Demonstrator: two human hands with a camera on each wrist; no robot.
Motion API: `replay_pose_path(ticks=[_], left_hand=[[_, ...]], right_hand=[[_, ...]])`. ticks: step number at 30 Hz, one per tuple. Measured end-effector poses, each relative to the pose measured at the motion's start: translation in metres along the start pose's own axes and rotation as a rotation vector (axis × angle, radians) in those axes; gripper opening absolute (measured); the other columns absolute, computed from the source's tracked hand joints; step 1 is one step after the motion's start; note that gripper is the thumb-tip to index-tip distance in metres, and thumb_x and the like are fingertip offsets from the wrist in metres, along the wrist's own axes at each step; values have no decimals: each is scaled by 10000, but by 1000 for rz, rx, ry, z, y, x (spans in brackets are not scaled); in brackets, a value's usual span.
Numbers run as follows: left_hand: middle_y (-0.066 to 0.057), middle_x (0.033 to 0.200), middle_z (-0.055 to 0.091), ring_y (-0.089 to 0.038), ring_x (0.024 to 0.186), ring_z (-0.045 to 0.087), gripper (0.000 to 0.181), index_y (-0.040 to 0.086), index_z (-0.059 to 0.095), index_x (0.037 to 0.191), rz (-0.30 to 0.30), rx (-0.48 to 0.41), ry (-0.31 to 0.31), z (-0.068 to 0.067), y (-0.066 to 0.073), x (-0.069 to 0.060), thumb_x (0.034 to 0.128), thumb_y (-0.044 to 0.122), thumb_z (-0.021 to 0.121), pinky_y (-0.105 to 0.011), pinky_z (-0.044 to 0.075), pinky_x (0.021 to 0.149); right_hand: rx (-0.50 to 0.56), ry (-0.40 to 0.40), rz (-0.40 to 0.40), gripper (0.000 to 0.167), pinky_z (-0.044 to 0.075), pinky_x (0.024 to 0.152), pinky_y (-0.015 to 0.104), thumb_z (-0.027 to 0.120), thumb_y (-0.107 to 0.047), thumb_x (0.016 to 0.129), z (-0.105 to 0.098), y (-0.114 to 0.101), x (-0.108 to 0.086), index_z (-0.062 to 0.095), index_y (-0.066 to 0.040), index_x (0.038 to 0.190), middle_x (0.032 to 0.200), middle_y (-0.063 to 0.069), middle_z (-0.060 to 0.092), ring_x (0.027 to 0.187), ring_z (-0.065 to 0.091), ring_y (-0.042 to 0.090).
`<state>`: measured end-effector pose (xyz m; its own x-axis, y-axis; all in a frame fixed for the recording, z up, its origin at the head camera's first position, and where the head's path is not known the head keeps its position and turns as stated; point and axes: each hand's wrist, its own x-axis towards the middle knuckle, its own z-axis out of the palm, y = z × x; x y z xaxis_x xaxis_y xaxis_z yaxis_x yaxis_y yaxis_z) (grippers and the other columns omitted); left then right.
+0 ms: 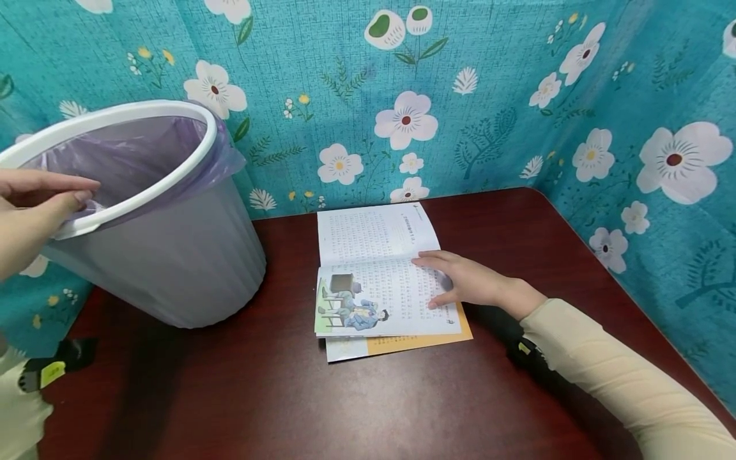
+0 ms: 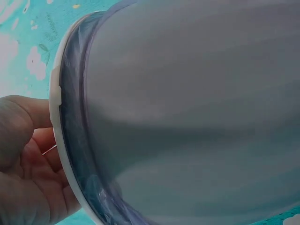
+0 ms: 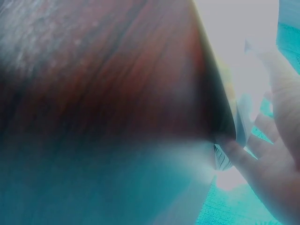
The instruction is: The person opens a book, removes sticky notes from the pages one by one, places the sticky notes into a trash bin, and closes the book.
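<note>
A grey ribbed wastebasket point(image 1: 172, 255) with a white rim point(image 1: 155, 198) and a purple bin liner point(image 1: 227, 156) stands at the left. My left hand point(image 1: 34, 214) is at its near left rim, fingertips over the opening. The fingers are fairly straight, thumb close to them, and no object shows between them. In the left wrist view, the rim partly hides this hand point(image 2: 35, 159). An open booklet point(image 1: 368, 236) lies in the middle, with printed text and a picture of a seated figure. My right hand point(image 1: 468, 278) touches its right side, fingers and thumb spread.
A dark reddish-brown table point(image 1: 276, 396) lies under everything. Blue-green flowered cloth point(image 1: 489, 83) hangs behind and to the right. An orange-and-white sheet or cover point(image 1: 414, 344) sticks out under the booklet's near edge. A dark strap point(image 1: 526, 348) with a yellow tag sits by the right sleeve.
</note>
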<state>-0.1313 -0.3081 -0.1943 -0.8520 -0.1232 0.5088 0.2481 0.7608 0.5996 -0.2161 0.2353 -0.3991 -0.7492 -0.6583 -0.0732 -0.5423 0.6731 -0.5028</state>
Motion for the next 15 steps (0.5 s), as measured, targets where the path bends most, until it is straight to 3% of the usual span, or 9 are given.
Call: replay_pose_path(ticks=[4,8,12,15], left_hand=[[463,789,541,172,635,476,650,579,582,803,1,51,35,6,14,-3,945,-54,615,-65,306,501],[439,777,546,131,642,471,514,529,617,829,-22,72,102,9,23,-6,968,34,629,-68,310,519],[377,851,585,92,731,523,200,275,807,998,18,73,213,18,26,-12,989,141,659,-77,378,652],[178,938,720,38,818,606,186,67,813,1069,143,4,258,28,23,-18,978,162,682,-102,438,776]], right_hand=[[4,2,-2,856,411,1086,528,888,-252,813,0,1,0,463,-66,1533,1574,206,380,1376,407,388],[11,-1,1,863,413,1084,531,889,-254,810,0,1,-1,460,-70,1535,1576,206,376,1374,408,387],[53,-5,-1,861,402,1093,538,892,-248,807,-1,3,0,465,-71,1534,1580,206,375,1389,398,389],[110,16,-16,827,371,1111,560,882,-252,823,-3,6,0,481,-74,1525,1581,203,380,1414,373,394]])
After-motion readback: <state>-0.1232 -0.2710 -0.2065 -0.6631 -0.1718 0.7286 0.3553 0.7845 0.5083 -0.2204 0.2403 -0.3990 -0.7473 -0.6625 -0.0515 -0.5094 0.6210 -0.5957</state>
